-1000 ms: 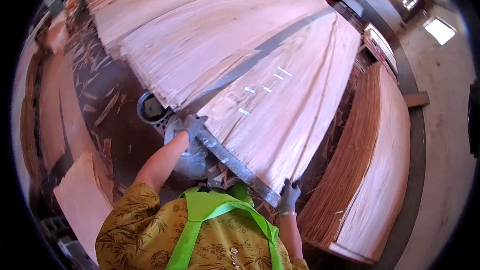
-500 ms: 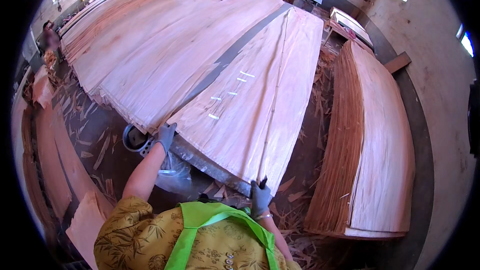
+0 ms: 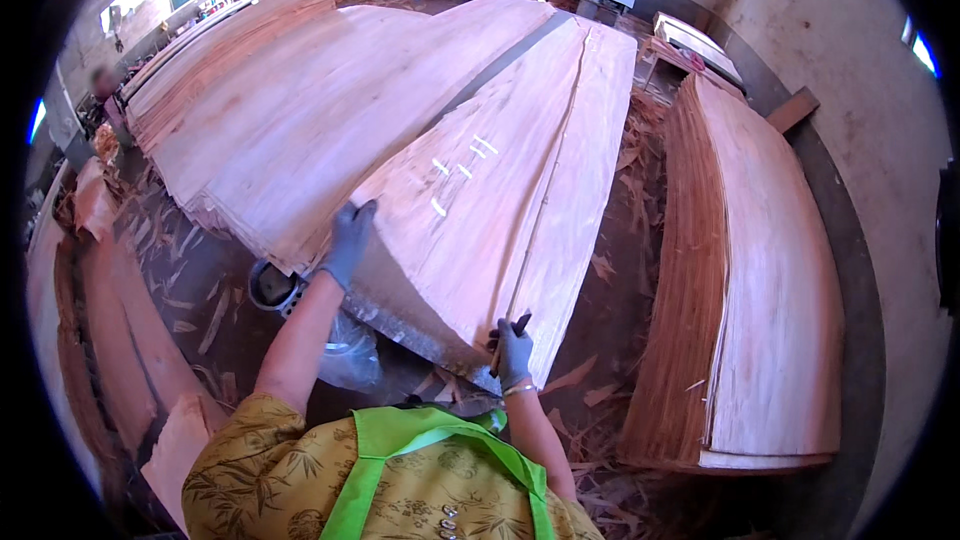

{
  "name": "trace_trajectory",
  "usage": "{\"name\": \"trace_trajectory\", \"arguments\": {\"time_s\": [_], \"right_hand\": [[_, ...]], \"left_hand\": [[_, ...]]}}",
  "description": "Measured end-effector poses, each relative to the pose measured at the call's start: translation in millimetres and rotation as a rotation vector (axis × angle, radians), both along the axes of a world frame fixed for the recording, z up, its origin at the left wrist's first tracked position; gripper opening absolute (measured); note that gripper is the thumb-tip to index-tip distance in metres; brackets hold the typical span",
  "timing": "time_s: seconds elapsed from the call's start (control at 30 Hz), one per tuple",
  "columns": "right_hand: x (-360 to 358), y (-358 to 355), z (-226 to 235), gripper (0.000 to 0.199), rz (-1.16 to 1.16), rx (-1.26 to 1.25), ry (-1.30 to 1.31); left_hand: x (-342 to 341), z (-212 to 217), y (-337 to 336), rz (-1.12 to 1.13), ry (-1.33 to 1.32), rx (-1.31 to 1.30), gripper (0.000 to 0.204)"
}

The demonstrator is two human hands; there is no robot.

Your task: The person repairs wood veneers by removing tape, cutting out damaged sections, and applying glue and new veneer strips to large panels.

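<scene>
Matt, grained wood is being shown by the veneer sheet (image 3: 480, 255), its face being broken by a rough seam (image 3: 549, 185). Both hands (image 3: 347, 243) are being covered by matt grey gloves (image 3: 514, 352). Glossy, wrinkled plastic is being noted in the clear bag (image 3: 350, 352); rough, fibrous edges, in the veneer stack (image 3: 690, 280).

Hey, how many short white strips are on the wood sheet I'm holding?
5: two white strips close together farthest up the wood sheet, two a little nearer you, and one nearest your left hand. Any on the sheet's underside would be hidden.
</scene>
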State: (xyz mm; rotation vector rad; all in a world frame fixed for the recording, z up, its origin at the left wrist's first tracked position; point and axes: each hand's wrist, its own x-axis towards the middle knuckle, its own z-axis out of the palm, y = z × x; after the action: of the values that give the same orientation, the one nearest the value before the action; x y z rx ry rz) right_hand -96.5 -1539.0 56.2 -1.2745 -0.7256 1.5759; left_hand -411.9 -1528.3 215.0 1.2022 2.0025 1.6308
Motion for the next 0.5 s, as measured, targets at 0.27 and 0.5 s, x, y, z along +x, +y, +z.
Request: {"name": "trace_trajectory", "arguments": {"time_s": [0.27,0.5], "right_hand": [[10.6,-100.0,0.1,0.024,0.436,-0.065,-0.081],[21.3,-75.8,-25.6,0.044,0.486,0.315,-0.9]], "left_hand": [[205.7,55.9,55.0,-0.594,0.033,-0.051,0.031],[346.9,-42.4,57.2,-1.038,0.852,-0.259,0.028]]}}
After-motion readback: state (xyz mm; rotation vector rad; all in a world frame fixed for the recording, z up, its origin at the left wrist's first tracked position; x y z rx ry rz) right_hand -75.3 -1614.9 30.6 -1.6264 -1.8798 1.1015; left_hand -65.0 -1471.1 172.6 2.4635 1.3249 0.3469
